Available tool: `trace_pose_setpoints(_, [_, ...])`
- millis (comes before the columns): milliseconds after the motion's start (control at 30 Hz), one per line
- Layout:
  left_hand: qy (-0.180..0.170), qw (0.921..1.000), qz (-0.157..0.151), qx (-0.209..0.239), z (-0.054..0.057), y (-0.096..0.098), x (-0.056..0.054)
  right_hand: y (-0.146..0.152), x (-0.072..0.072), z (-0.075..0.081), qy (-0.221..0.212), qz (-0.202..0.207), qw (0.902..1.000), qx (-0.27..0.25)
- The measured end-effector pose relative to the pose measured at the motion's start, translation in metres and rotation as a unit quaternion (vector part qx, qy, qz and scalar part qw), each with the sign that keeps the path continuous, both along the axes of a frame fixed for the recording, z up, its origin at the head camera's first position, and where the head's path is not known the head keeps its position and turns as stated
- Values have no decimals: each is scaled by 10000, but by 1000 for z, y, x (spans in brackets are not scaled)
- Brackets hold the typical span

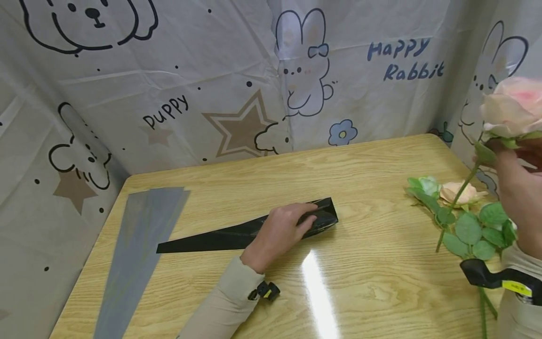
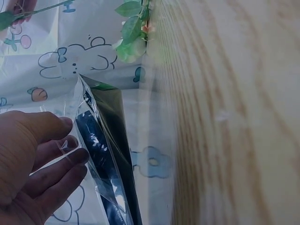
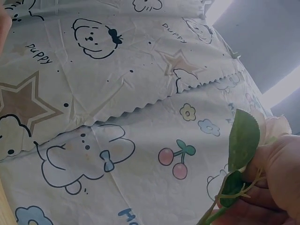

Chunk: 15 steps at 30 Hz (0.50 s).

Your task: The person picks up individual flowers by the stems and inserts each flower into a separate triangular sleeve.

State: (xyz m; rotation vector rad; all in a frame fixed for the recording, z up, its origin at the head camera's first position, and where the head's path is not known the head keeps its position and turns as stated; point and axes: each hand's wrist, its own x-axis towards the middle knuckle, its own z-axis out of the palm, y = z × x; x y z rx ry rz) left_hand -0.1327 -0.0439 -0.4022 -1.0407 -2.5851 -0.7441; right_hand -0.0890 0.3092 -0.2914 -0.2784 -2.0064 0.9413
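A long, tapering black flower sleeve (image 1: 211, 240) with a clear front lies across the table, its wide mouth to the right. My left hand (image 1: 277, 230) is over the wide end, holding the clear film near the mouth between thumb and fingers. The left wrist view shows the sleeve (image 2: 115, 126) standing partly open beside the fingertips. High at the right, my right hand (image 1: 518, 188) grips a pale pink rose (image 1: 514, 106) just below its bloom, with the green stem slanting down to the left. In the right wrist view a leaf (image 3: 243, 140) covers part of that grip.
Flat grey sleeves (image 1: 141, 235) lie stacked at the table's left side. On the right, a peach rose (image 1: 459, 193), a greenish bloom (image 1: 429, 185) and leafy stems (image 1: 469, 228) lie under the raised right hand. A printed cloth (image 1: 203, 61) hangs behind the wooden table (image 1: 381, 263).
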Motion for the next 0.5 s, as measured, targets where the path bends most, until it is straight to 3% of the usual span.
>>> trace_pose_setpoints(133, [-22,10000,39,-1,0,-1,0,-5,3,2,-315,-231,9992,3])
trace_pose_setpoints(267, [9,10000,43,37,-1,-1,0,-6,3,0,-170,-197,9997,12])
trace_pose_setpoints(433, [84,9998,-3,206,-1,-1,-1,-4,4,1,490,557,9972,22])
trace_pose_setpoints(500, [131,9996,-13,245,-1,-1,-1,-4,5,2,746,912,9928,-226])
